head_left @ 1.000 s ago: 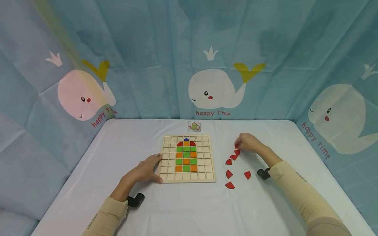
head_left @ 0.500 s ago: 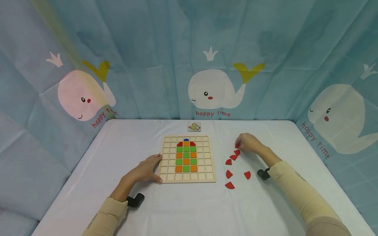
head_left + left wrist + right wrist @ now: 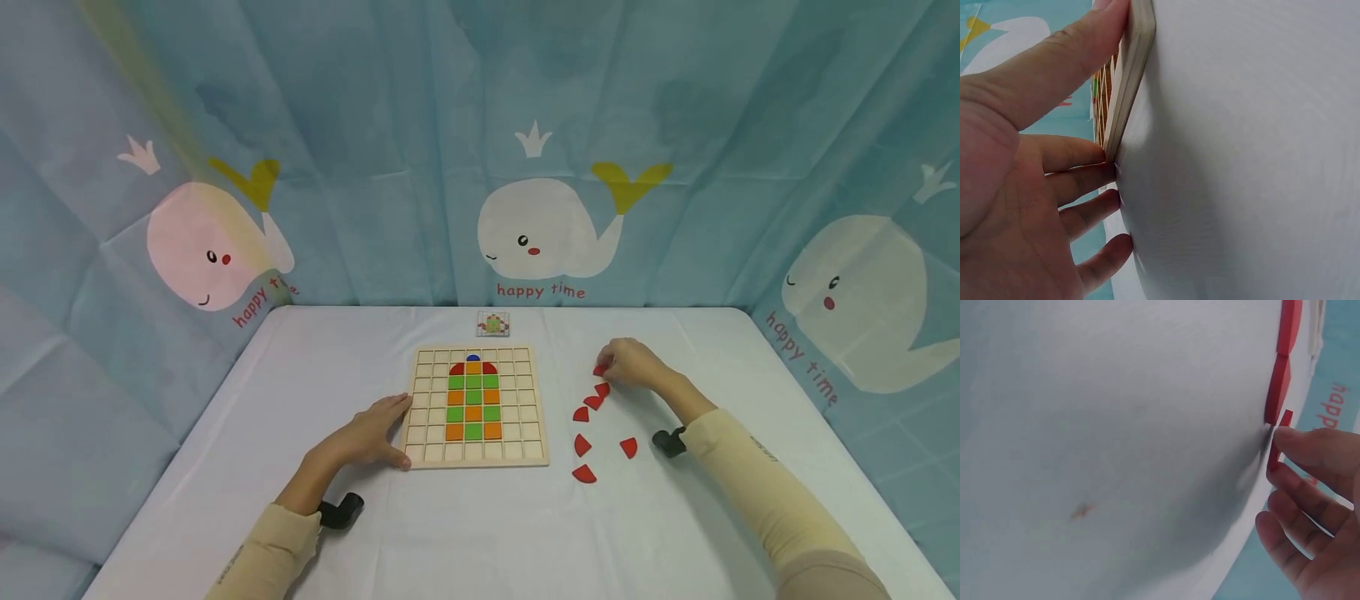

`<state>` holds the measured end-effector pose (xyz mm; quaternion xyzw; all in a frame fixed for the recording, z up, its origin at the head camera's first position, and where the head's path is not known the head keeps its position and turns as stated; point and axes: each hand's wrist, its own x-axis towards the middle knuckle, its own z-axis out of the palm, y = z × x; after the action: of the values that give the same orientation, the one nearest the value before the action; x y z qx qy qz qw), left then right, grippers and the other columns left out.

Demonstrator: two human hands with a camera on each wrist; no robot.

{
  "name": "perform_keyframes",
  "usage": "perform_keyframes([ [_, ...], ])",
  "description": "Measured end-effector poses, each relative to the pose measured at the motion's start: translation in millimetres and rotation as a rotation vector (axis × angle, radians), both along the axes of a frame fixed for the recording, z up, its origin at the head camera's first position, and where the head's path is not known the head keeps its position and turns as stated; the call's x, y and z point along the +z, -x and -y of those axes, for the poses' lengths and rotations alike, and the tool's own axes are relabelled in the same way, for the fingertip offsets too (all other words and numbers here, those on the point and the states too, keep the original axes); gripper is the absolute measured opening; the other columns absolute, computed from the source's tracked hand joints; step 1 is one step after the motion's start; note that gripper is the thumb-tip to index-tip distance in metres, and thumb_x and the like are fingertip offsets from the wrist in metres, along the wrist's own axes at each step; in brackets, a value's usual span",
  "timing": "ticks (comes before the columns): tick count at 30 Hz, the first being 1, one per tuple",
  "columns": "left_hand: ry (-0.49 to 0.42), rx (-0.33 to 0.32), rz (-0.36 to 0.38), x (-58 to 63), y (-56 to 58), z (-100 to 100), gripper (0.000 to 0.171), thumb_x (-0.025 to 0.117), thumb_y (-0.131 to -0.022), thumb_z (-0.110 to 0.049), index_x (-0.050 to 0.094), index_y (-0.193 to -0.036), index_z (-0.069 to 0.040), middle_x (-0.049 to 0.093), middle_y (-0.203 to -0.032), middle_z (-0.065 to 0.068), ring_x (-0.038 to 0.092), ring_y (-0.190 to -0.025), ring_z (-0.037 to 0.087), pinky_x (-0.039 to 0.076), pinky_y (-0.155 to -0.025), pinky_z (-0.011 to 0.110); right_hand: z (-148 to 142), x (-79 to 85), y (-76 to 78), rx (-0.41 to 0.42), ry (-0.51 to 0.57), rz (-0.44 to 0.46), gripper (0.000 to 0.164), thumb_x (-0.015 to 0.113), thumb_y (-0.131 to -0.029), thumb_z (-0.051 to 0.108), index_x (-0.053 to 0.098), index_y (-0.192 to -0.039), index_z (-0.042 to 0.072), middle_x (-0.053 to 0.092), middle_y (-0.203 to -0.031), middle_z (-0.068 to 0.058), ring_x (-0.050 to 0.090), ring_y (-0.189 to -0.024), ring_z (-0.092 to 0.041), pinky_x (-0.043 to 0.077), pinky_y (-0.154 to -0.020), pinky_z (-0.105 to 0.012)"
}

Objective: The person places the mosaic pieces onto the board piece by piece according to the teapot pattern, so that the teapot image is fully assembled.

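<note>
Red quarter-circle tile (image 3: pixel 599 370) I log pinched in right hand (image 3: pixel 628 363), right of wooden grid board (image 3: pixel 519 412), left hand (image 3: pixel 370 431) spread opposite.

Pale smooth wooden board (image 3: pixel 521 408), white cloth table cover (image 3: pixel 480 533) (faintly creased), matt red pieces (image 3: pixel 585 475)

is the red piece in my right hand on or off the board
Off. The right hand pinches the red piece right of the wooden board.
</note>
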<state>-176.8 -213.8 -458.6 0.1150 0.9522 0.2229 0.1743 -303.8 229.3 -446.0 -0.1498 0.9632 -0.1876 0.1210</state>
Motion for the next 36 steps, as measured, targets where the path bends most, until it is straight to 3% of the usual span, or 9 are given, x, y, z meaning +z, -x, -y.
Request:
perform_keyframes([
  [10,-0.023,0.002,0.004,-2.3,0.7,1.6,0.109,0.089,-0.066,-0.031,0.029,-0.152,-0.001,0.027,-0.159,0.020,0.021,-0.148,0.042,0.020,-0.115,0.065,23.0,6.4,-1.7,-0.001,0.039,0.024,0.025,0.072,-0.084,0.011,0.072,-0.109,0.005,0.068,-0.100,-0.009,0.058,-0.084,-0.020,0.056,-0.072,-0.028],
  [20,-0.009,0.009,0.005,-0.7,1.9,0.2,0.111,0.090,-0.065,-0.031,0.029,-0.152,0.000,0.026,-0.159,0.020,0.021,-0.148,0.042,0.021,-0.115,0.065,49.4,15.3,-3.8,0.094,0.051,-0.036,0.019,0.071,-0.086,0.012,0.075,-0.105,0.008,0.068,-0.099,-0.008,0.059,-0.090,-0.021,0.056,-0.082,-0.036],
  [36,0.012,-0.013,0.016,3.2,2.7,-1.3,0.109,0.089,-0.067,-0.031,0.028,-0.152,0.001,0.024,-0.160,0.021,0.019,-0.148,0.042,0.021,-0.116,0.063,101.3,19.9,-1.0,0.250,0.076,-0.082,0.023,0.076,-0.083,0.016,0.075,-0.103,0.007,0.067,-0.094,-0.005,0.057,-0.085,-0.018,0.051,-0.078,-0.031],
])
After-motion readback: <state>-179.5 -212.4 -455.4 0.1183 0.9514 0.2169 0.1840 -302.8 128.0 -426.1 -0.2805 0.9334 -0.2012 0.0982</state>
